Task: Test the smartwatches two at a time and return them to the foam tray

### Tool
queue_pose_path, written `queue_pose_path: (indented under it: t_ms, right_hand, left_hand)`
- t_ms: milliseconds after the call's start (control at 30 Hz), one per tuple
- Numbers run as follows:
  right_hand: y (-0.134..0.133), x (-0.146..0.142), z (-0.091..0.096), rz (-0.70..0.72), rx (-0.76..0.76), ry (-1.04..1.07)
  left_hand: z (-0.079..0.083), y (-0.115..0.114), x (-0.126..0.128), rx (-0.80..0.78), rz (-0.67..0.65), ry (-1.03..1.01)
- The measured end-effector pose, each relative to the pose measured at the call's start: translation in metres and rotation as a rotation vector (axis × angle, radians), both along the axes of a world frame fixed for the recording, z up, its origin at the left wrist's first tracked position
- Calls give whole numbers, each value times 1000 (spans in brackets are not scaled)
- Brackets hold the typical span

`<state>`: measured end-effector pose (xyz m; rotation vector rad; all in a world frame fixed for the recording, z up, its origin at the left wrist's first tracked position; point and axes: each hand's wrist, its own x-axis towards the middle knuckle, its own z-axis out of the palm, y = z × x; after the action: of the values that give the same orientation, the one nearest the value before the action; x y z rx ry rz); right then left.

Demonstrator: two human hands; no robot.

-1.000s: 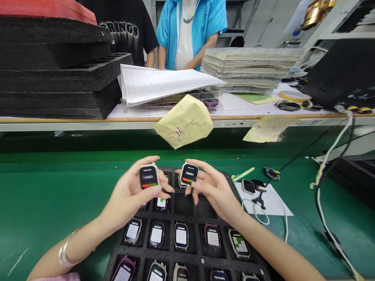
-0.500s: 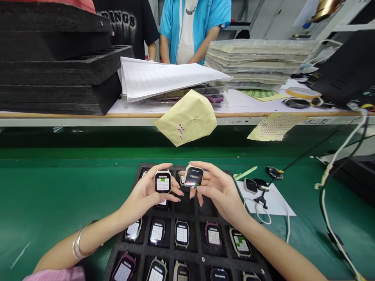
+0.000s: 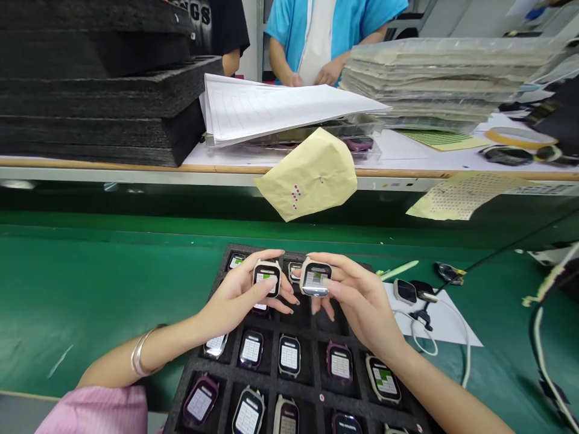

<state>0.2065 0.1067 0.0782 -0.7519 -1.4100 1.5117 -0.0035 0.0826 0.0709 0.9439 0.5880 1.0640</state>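
My left hand [image 3: 246,288] is closed around a pale smartwatch case [image 3: 266,278] without a strap, its thumb lying on the lit screen, which shows a grid with green cells. In my right hand [image 3: 355,292] is a second pale smartwatch case [image 3: 315,277], gripped by its edges with the thumb at the screen. Both watches are held above a black foam tray [image 3: 312,367]. Compartments of the tray hold several more watch cases, among them a purple one [image 3: 339,361] and a silver one [image 3: 289,355], many with lit grid screens.
Right of the tray lie a white sheet [image 3: 456,319] with a watch [image 3: 404,292] and cables, and a green pen [image 3: 400,270]. A shelf ahead carries black foam blocks [image 3: 90,114], papers [image 3: 289,111] and stacked plastic trays [image 3: 434,78]. Two people stand behind it.
My left thumb has moved onto its watch's screen. The right watch's screen has changed from a dark menu to a grid. The whole view has shifted slightly.
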Motion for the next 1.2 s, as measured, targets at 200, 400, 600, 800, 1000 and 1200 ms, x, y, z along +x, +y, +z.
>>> queue_pose_path:
  t_ms: [200,400,600,800,1000,1200]
  right_hand:
    - [-4,-4,3,56,-34,8]
    - [-2,-4,1,78,-40,33]
    - [-1,-1,-1,-20,-32,17]
    - [-3,-1,-4,-5,3,5]
    - [-7,2,2,151,-23,51]
    - [-7,2,0,100,-12,-50]
  left_hand:
    - [-3,1,-4,49,0,-39]
    - [1,-1,-1,47,39,29]
    - [1,0,-2,42,48,70]
    - [0,0,-2,52,50,49]
    - [-2,4,-1,23,99,105]
    - [-4,3,-2,52,43,34]
